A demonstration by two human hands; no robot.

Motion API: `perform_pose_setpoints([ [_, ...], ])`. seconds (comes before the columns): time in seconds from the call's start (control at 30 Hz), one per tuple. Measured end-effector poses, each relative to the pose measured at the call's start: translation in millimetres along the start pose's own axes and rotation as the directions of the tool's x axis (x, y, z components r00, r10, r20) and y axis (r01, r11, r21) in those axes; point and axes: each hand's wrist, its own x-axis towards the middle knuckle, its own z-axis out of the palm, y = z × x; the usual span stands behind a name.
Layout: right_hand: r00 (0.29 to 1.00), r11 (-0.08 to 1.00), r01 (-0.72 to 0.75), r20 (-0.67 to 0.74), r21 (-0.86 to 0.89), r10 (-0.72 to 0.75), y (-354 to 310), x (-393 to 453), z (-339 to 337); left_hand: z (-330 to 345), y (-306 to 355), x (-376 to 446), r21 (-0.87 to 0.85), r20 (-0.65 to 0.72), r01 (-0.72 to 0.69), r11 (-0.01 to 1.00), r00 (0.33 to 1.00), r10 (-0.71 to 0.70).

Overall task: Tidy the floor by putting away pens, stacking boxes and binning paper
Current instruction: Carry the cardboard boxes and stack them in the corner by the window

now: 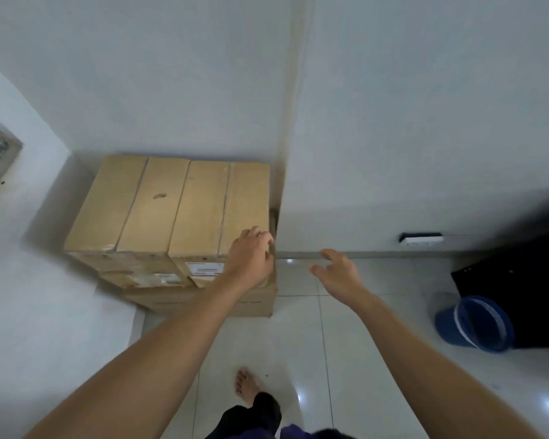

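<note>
Head view, boxes: four narrow cardboard boxes [168,204] are lying side by side on top of a wider box [203,301], tucked into the wall corner, probably so the stack is staying off the open floor.
Head view, left hand: the left hand [251,258] is curling its fingers over the near right corner of the top row, seemingly squaring the last box.
Head view, right hand: the right hand [338,274] is hovering beside the stack, fingers loose, grasping nothing.
Head view, bin: a blue bin [474,324] is standing well apart on the tiled floor [314,343], likely waiting for paper.
Head view, pens and paper: none are showing.
</note>
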Motion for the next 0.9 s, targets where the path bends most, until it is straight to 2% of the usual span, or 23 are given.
perform_pose_setpoints([
  [0.23, 0.987, 0.995, -0.055, -0.145, 0.087, 0.068, 81.3, -74.0, -61.8, 30.0, 97.4, -8.3, -0.011, 0.022, -0.138, 0.99, 0.99, 0.138],
  [0.37, 0.965, 0.988, -0.059, -0.246, 0.145, 0.094, 146.6, -145.4, -95.6, 58.7, 174.8, -37.8, 0.003, 0.06, -0.234, 0.972, 0.971, 0.233],
  [0.67, 0.87, 0.929, -0.18, -0.388, 0.324, 0.304, 316.1, -317.9, -147.9, 137.9, 363.9, -160.9, -0.008, 0.214, -0.451, 0.892, 0.871, 0.442],
  [0.9, 0.809, 0.864, -0.238, -0.402, 0.443, 0.429, 408.7, -382.2, -169.5, 191.3, 461.7, -206.5, -0.012, 0.322, -0.547, 0.837, 0.79, 0.522],
])
